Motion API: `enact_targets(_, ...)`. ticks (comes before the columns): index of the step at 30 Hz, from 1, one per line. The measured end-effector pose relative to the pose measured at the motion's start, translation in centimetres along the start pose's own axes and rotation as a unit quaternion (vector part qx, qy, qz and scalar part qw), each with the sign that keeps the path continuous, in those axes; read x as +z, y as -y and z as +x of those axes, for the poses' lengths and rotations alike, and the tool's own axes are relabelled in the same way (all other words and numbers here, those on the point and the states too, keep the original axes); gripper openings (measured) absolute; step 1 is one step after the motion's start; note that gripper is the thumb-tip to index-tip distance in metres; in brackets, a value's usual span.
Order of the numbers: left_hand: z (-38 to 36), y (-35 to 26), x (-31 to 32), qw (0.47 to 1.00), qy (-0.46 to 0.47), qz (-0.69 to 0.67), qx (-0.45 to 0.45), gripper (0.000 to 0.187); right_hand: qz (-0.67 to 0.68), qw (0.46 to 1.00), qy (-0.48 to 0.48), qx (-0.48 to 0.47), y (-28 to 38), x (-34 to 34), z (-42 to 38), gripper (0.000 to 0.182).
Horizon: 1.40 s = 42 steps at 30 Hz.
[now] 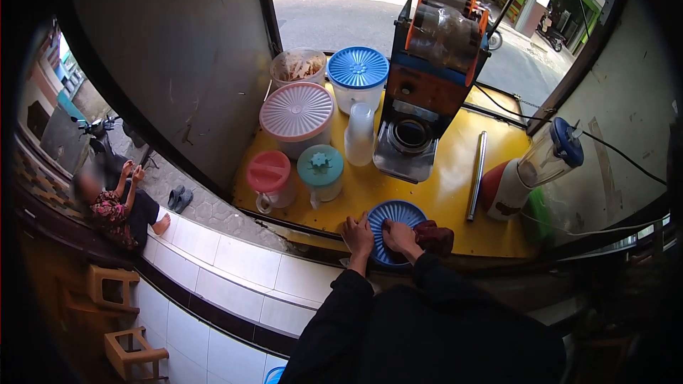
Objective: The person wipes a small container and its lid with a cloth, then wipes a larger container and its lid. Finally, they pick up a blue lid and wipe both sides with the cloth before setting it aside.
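Observation:
A round blue ribbed lid lies near the front edge of the yellow counter. My left hand is at its left rim, fingers curled against it. Over the lid's right part is my right hand, its fingers bunched together on the ribbed surface; whatever they may pinch is hidden. A dark red cloth lies just right of my right hand. Beyond the lid are a jug with a green lid and a jug with a red lid.
A cup-sealing machine stands at the back, beside stacked plastic cups. Lidded tubs are behind the jugs. To the right are a metal tube and a blender. A person sits outside at the left.

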<state>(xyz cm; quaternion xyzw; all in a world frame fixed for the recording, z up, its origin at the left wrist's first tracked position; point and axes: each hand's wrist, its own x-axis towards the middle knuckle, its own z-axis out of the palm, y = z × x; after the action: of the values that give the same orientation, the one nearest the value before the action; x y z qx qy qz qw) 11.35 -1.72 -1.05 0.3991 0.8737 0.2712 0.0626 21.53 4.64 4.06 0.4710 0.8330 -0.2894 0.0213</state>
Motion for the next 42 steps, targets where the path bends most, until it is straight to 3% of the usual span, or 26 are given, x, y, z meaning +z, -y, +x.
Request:
enact_targets(9,0.2,0.4,0.9,1.000,-0.014,-0.009,-0.004,0.030,0.020,0.999,0.013,-0.033,1.0,0.0,2.3,0.030)
enact_targets(16,-0.2,-0.7,-0.1,1.000,0.009,0.008,-0.028,0.031,-0.023,0.998,0.052,0.029,-1.7,-1.1,-2.8,0.040)
enact_targets(23,0.0,-0.4,-0.1,1.000,0.014,0.005,-0.013,0.030,0.006,0.998,0.022,0.055,-0.4,-1.1,0.0,0.040)
enact_targets(27,0.4,0.0,0.1,1.000,0.010,0.008,0.002,0.029,0.007,1.000,0.006,-0.023,-0.5,-0.7,3.6,0.035)
enact_targets(30,0.5,0.2,0.2,1.000,0.008,0.011,0.001,0.029,0.012,0.999,-0.006,-0.030,-0.3,-0.8,4.4,0.032)
enact_targets(42,0.1,-0.5,0.2,1.000,-0.016,0.021,-0.014,0.029,-0.021,0.999,0.028,0.002,-1.2,-1.3,-0.7,0.040)
